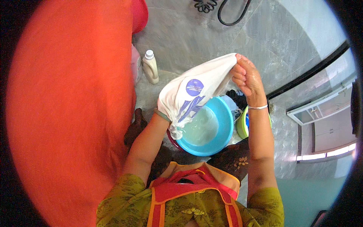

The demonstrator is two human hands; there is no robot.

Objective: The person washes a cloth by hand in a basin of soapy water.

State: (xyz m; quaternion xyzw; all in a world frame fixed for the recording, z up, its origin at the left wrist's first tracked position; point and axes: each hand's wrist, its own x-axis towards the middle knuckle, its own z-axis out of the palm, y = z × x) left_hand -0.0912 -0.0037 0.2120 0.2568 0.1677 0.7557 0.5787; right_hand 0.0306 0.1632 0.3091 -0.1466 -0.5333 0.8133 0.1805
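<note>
A white cloth [210,68] with a purple printed circle and stripes is stretched above a blue basin [225,139]. Its upper right corner is pinched in the fingers of my right hand [246,74], which wears a silver bangle. My left forearm [144,144] reaches into the cloth up to the wrist, so the cloth covers the left hand and its fingers are hidden. The lower end of the cloth hangs bunched at the basin's left rim. Cloudy, whitish water [202,127] stands in the basin.
A large orange-red fabric [71,99] fills the left side. Near it stands a cream bottle with a white cap [151,68], beside a pink container [136,63]. A lime-green tub [241,124] and dark laundry [235,96] lie right of the basin. A black hose [234,21] rests on the tiles.
</note>
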